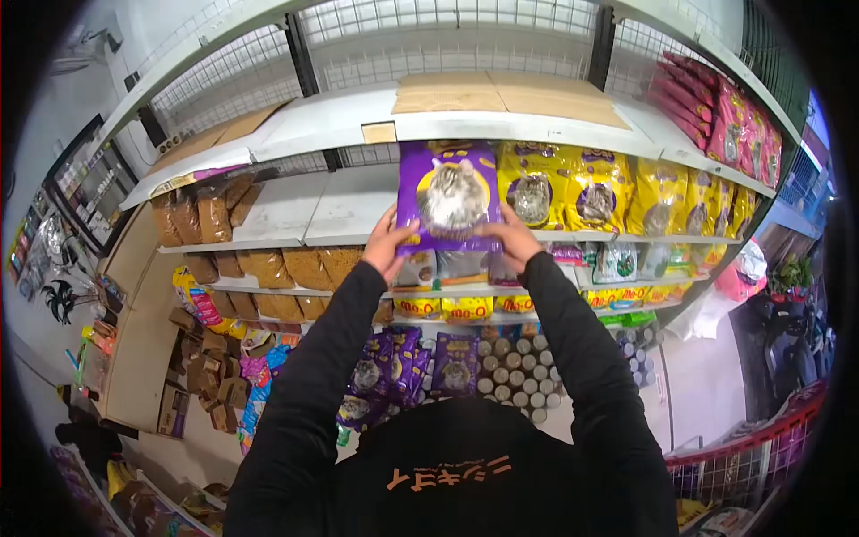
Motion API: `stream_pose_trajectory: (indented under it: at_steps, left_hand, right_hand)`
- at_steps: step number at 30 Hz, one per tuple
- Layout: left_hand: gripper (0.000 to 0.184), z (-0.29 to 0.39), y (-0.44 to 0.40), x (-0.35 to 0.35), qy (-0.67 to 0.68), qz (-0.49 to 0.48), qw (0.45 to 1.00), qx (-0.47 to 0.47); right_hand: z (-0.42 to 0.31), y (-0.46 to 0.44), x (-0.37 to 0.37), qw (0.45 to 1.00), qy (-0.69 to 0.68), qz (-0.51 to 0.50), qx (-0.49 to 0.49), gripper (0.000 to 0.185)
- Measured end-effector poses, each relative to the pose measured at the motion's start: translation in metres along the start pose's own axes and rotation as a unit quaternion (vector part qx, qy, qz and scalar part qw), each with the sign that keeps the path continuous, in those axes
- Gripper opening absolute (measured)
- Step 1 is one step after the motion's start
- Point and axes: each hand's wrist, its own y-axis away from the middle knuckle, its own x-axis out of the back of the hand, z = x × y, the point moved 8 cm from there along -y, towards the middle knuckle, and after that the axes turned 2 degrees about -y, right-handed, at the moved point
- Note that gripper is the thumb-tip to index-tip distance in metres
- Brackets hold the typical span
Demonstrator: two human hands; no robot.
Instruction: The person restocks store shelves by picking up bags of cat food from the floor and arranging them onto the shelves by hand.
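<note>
A purple bag with a cat picture (455,192) is held upright between my two hands, at the front of the second shelf. My left hand (387,243) grips its lower left edge, and my right hand (513,236) grips its lower right edge. Just to the right of the bag stands a row of yellow bags with cat pictures (595,192). Left of it, the white shelf surface (335,208) shows bare. More purple bags (456,362) lie low down, between my forearms.
Pink bags (738,134) are on the top shelf at right. Brown kibble bags (213,213) stand at left. Cans (519,371) cover the floor below the shelves. Cardboard boxes (215,376) are piled at lower left, and a red-rimmed cart (752,434) is at lower right.
</note>
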Motion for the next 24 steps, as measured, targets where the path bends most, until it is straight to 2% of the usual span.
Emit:
stream_pose_trajectory:
  at_steps: [2, 3, 4, 5, 6, 7, 8, 9, 11, 12, 13, 15, 16, 17, 19, 20, 21, 22, 23, 24]
  left_hand:
    - [0.052, 0.023, -0.038, -0.013, 0.02, -0.011, 0.999, -0.026]
    - [0.054, 0.031, -0.052, -0.02, 0.046, -0.018, 0.998, -0.045]
    - [0.054, 0.031, -0.064, -0.024, 0.045, -0.025, 0.997, -0.052]
    - [0.055, 0.026, -0.078, -0.021, 0.036, 0.008, 0.998, -0.043]
    - [0.057, 0.022, -0.093, -0.016, 0.028, 0.041, 0.998, -0.035]
    - [0.059, 0.02, -0.105, -0.011, 0.018, 0.075, 0.997, -0.027]
    - [0.059, 0.02, -0.116, -0.012, 0.015, 0.07, 0.997, -0.034]
    - [0.058, 0.017, -0.123, -0.012, -0.031, 0.062, 0.997, -0.033]
    - [0.054, 0.009, -0.136, -0.012, -0.119, 0.05, 0.991, -0.027]
    - [0.054, 0.007, -0.143, -0.009, -0.118, 0.048, 0.991, -0.027]
    - [0.055, 0.012, -0.15, -0.009, -0.183, 0.037, 0.981, -0.054]
    - [0.056, 0.016, -0.163, -0.008, -0.31, 0.016, 0.945, -0.105]
    - [0.056, 0.009, -0.173, -0.002, -0.309, 0.016, 0.945, -0.103]
    - [0.055, 0.008, -0.18, 0.005, -0.393, 0.043, 0.908, -0.142]
    - [0.054, 0.009, -0.183, 0.008, -0.547, 0.096, 0.804, -0.213]
    - [0.054, 0.009, -0.184, 0.008, -0.547, 0.096, 0.804, -0.212]
    - [0.053, 0.017, -0.175, 0.0, -0.544, 0.094, 0.81, -0.198]
    - [0.052, 0.024, -0.166, -0.007, -0.542, 0.093, 0.815, -0.183]
    - [0.051, 0.027, -0.164, -0.009, -0.541, 0.09, 0.819, -0.168]
    - [0.051, 0.024, -0.172, -0.003, -0.543, 0.089, 0.819, -0.165]
  right_hand:
    - [-0.009, -0.038, 0.024, 0.996, -0.039, 0.079, -0.017, 0.063]
    - [-0.017, -0.059, 0.033, 0.996, -0.028, 0.087, 0.018, 0.062]
    - [-0.027, -0.081, 0.041, 0.992, 0.029, 0.074, 0.097, 0.06]
    - [-0.043, -0.097, 0.047, 0.942, 0.215, 0.056, 0.253, 0.059]
    - [-0.044, -0.112, 0.055, 0.929, 0.22, 0.07, 0.29, 0.057]
    - [-0.044, -0.115, 0.055, 0.966, 0.065, 0.132, 0.213, 0.057]
    - [-0.036, -0.115, 0.049, 0.969, -0.094, 0.188, 0.127, 0.058]
    - [-0.038, -0.119, 0.04, 0.969, -0.095, 0.185, 0.134, 0.058]
    - [-0.037, -0.122, 0.042, 0.948, -0.064, 0.266, 0.165, 0.061]
    - [-0.035, -0.12, 0.048, 0.934, -0.047, 0.307, 0.177, 0.062]
    - [-0.033, -0.123, 0.05, 0.933, -0.046, 0.308, 0.178, 0.062]
    - [-0.042, -0.128, 0.047, 0.925, 0.104, 0.281, 0.234, 0.074]
    - [-0.043, -0.13, 0.043, 0.912, 0.178, 0.264, 0.258, 0.08]
    - [-0.035, -0.13, 0.047, 0.913, 0.178, 0.264, 0.256, 0.08]
    - [-0.017, -0.122, 0.036, 0.926, 0.141, 0.125, 0.327, 0.089]
    - [-0.007, -0.113, 0.044, 0.926, 0.142, 0.125, 0.326, 0.089]
    - [0.004, -0.102, 0.046, 0.872, 0.345, 0.135, 0.32, 0.086]
    - [0.014, -0.097, 0.045, 0.78, 0.532, 0.139, 0.298, 0.085]
    - [0.014, -0.094, 0.043, 0.782, 0.531, 0.14, 0.296, 0.085]
    - [0.03, -0.099, 0.04, 0.76, 0.619, 0.093, 0.177, 0.075]
